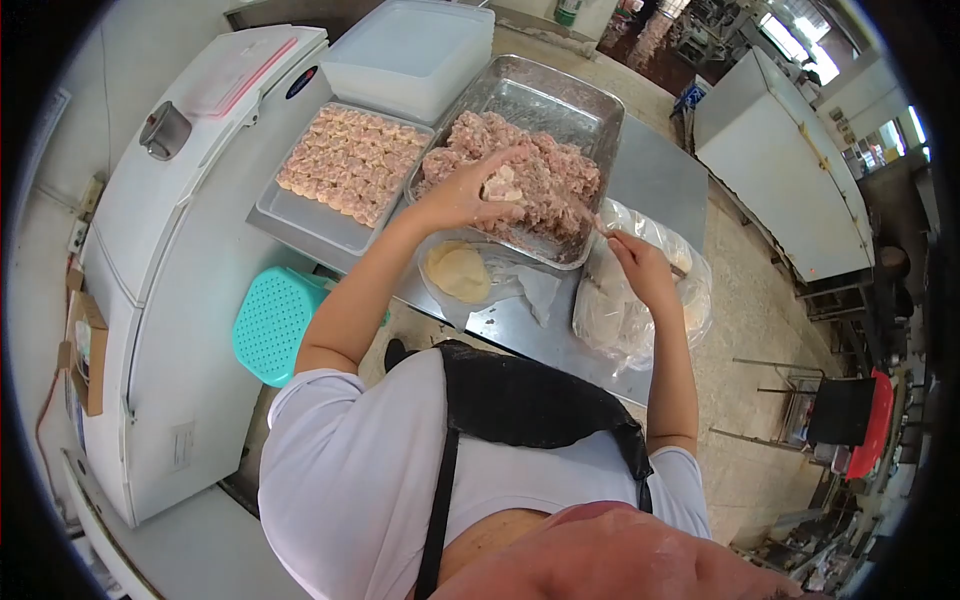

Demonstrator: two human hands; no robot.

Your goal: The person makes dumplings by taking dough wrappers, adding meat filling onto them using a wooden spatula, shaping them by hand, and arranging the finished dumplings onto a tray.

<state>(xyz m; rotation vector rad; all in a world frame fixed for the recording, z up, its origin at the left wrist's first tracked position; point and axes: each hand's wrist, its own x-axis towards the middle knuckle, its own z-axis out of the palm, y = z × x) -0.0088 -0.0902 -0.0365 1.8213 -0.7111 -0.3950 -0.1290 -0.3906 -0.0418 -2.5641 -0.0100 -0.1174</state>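
My left hand (462, 198) is above the near left part of a metal pan, its fingers curled around a partly formed dumpling (503, 185) with a pale wrapper. Pinkish minced meat (550, 165) is heaped in the metal pan (510, 85). At the pan's near right corner, my right hand (642, 265) is closed on a thin stick-like tool, a flat spreader perhaps, whose tip reaches toward the meat. Just below the pan a stack of round dough wrappers (458, 270) lies on clear plastic. To the left, rows of filled dumplings (352, 160) cover a shallow tray (340, 232).
Stacked translucent trays (405, 55) stand behind the dumplings. A clear plastic bag of wrappers (610, 310) rests on the metal table (655, 175) at right. A white chest freezer (190, 270) and turquoise stool (278, 325) are at left. Another white freezer (775, 165) stands far right.
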